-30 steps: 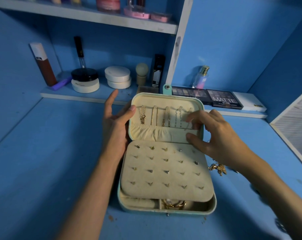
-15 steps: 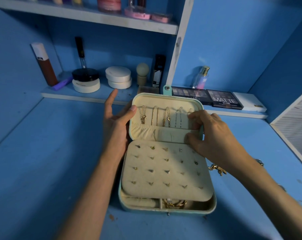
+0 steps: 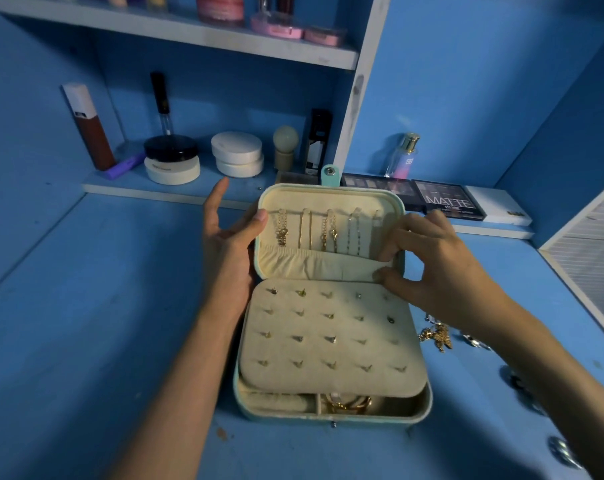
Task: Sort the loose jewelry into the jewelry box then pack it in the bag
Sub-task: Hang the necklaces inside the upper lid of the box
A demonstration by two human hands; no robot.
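Bracing the jewelry box lid (image 3: 328, 201), left hand (image 3: 229, 252) fingers (image 3: 218, 202) lay straight; the right hand (image 3: 439, 266) pinched its pocket (image 3: 311, 265).

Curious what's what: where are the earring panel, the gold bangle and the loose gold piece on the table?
earring panel (image 3: 314, 325): head view, bare pad between studs.
gold bangle (image 3: 345, 405): head view, its curved band.
loose gold piece (image 3: 437, 336): head view, its tangled middle.

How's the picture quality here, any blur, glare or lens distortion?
Head view: dim, blue-tinted light, no strong glare; the wide-angle lens skews the upper shelf; the jewelry box, left hand and right hand look sharp; the silver jewelry at the lower right edge is smeared.
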